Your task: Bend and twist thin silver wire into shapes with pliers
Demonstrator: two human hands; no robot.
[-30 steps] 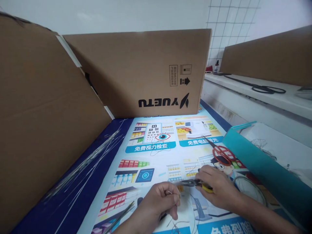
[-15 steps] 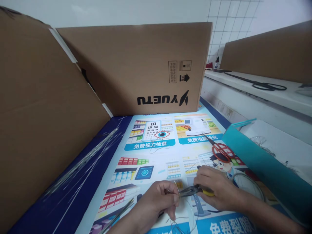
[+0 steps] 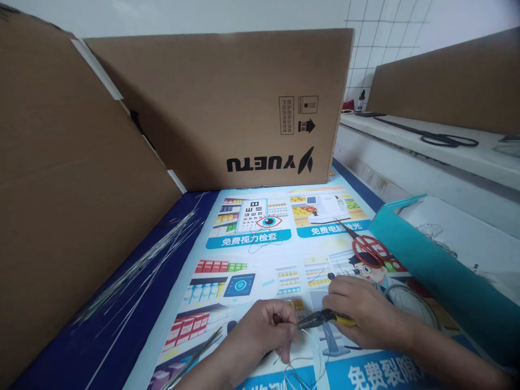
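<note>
- The left hand (image 3: 260,335) has its grip clenched, thumb and fingers pinching a thin wire (image 3: 303,364) low in the middle of the view.
- The right hand (image 3: 362,314) has its grip closed around the yellow handles of the pliers (image 3: 316,319). The nose of the pliers meets the wire right at the left fingertips.
- The wire is fine, silvery and springy, and it curls in loose loops just below both hands onto the glossy printed poster (image 3: 252,260) that covers the blue worktop (image 3: 81,352).
- The pliers are dark metal, slim and tapered. Their long axis lies nearly level, with the nose pointing left and the handles right.
- Red scissors (image 3: 365,249) lie beyond the right hand, beside a teal tray (image 3: 426,271).
- Straight wire rods (image 3: 142,265) lie along the cardboard box (image 3: 227,103) at the left.
</note>
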